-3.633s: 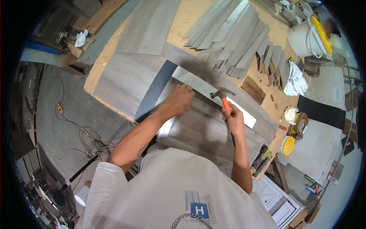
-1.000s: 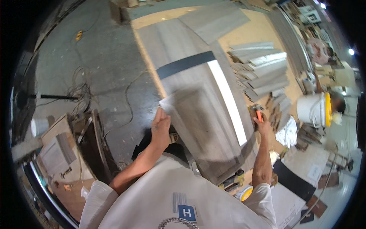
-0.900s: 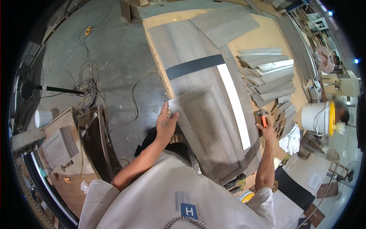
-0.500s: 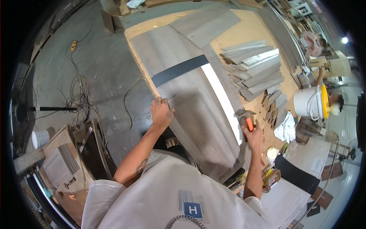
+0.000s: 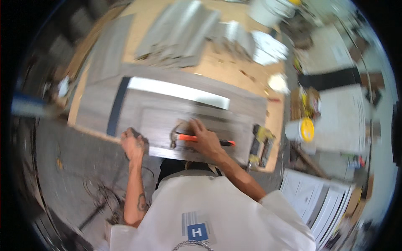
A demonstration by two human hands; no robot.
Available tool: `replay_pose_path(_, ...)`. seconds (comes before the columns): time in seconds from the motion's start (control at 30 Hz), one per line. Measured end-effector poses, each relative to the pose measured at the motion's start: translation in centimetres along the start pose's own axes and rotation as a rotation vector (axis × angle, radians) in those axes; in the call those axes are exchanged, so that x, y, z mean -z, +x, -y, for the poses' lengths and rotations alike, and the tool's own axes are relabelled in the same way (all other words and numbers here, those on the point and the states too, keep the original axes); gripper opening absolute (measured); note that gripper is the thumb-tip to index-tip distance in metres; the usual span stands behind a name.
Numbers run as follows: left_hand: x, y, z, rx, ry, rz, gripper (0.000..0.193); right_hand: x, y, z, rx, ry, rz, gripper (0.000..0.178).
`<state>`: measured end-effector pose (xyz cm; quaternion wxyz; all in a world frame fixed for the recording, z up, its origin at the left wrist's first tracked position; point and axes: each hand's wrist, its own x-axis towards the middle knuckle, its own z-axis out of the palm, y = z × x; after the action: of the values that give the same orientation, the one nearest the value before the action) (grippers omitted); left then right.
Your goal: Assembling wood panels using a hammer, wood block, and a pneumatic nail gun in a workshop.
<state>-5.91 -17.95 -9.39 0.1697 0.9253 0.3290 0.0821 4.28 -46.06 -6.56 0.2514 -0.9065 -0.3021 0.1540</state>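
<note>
My right hand [image 5: 205, 140] is over the grey wood-grain panel [image 5: 163, 115], closed around the handle of a claw hammer [image 5: 186, 137]. The hammer lies sideways, its metal claw head to the left and its orange and black handle running right beneath my palm. At the worktable's front edge is my left hand [image 5: 134, 144], fingers curled and somewhat blurred; what they grip is hidden. Just left of it ends a dark strip [image 5: 118, 106] lying across the grey boards. A white strip [image 5: 178, 92] meets its far end and runs right along the panel's far side.
Stacked grey planks [image 5: 176, 35] lie on the tan worktable [image 5: 217, 67], beside a crumpled white cloth [image 5: 268, 48]. A white bucket [image 5: 270, 12] stands at the back. A yellow-lidded tub [image 5: 299, 129] is off to the right. Loose cables [image 5: 98, 188] lie on the floor at left.
My view has turned to the right. My right hand has brought the hammer from beyond the white strip to over the panel, nearer my body. My left hand stays by the table's edge.
</note>
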Motion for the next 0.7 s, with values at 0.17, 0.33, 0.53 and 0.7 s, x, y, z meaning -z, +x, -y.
replay_pose_path(0.17,-2.3,-2.1,-9.8,-0.566,-0.133,0.034,0.043,2.0,-7.6,-2.9,-0.421,0.069,-0.357,0.070)
replay_pose_path(0.33,-5.4,-6.8,-21.3,-0.931,-0.275,0.404,0.048,1.5,-14.4,-8.8,-0.815,-0.021,-0.602,0.059)
replay_pose_path(0.53,-9.1,-6.0,-22.2,-1.000,-0.066,0.348,0.056,2.4,-12.2,-7.6,-0.923,0.036,-0.496,0.062)
replay_pose_path(0.7,-7.9,-4.4,-20.1,-0.995,-0.062,0.391,0.059,2.0,-11.1,-8.4,-0.999,0.038,-0.539,0.048)
